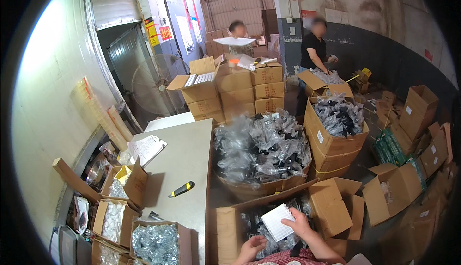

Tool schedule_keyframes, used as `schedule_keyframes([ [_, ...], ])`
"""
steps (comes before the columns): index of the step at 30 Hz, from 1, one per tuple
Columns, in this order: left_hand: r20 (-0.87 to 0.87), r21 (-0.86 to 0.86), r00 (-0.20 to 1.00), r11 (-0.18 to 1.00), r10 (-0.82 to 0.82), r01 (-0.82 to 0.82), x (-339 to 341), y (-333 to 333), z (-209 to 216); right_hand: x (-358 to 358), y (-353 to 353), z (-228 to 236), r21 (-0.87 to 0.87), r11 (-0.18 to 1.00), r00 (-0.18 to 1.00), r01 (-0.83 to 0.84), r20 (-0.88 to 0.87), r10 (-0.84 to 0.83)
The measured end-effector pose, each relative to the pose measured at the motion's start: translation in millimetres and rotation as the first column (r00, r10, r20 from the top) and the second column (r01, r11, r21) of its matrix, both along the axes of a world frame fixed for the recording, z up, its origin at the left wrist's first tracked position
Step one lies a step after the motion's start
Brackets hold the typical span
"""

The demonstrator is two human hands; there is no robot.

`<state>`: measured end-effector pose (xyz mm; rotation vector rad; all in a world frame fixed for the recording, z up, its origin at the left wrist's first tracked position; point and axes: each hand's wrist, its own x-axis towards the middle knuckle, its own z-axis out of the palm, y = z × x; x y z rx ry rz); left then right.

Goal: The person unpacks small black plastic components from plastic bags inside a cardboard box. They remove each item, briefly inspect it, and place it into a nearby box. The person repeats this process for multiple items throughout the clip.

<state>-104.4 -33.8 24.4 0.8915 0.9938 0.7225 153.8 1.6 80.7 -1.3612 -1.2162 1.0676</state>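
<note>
- White gridded tray (277, 221) sits low in the frame, right of centre, gripped at its right edge by the right hand (300, 224), fingers clasped over the corner.
- Left hand (251, 249) hangs just below and left of the tray, fingers curled loosely near bagged parts; whether it grips anything cannot be told.
- Both hands work above an open cardboard box (225, 236) holding dark parts in clear plastic bags.
- Directly above it in the frame, a large box (261, 188) overflows with a heap of the same clear bags.
- To the left, a grey table (185, 161) carries a yellow-and-black utility knife (182, 188) and papers, with small boxes of shiny metal hardware (154, 242) at its lower edge.
- At upper centre, two people stand behind stacked cartons (252, 89); a floor fan (151, 85) stands at upper left.
</note>
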Motion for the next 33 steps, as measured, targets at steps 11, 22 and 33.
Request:
schedule_keyframes([
  [11,-0.144,0.349,0.989,0.935,-0.021,0.07,-21.5,163.6,94.6,37.0,-24.1,-10.7,-0.05,0.994,0.982,0.093,0.169,-0.083],
  [22,-0.07,0.474,0.968,0.862,0.24,-0.179,137.4,520.2,220.2,190.3,-50.2,-82.6,-0.217,0.918,0.926,0.332,-0.108,-0.36],
  [33,0.101,0.36,0.882,0.809,0.461,-0.464,239.1,786.6,233.8,250.4,-27.1,-42.7,-0.601,0.793,0.909,0.099,-0.27,-0.319],
])
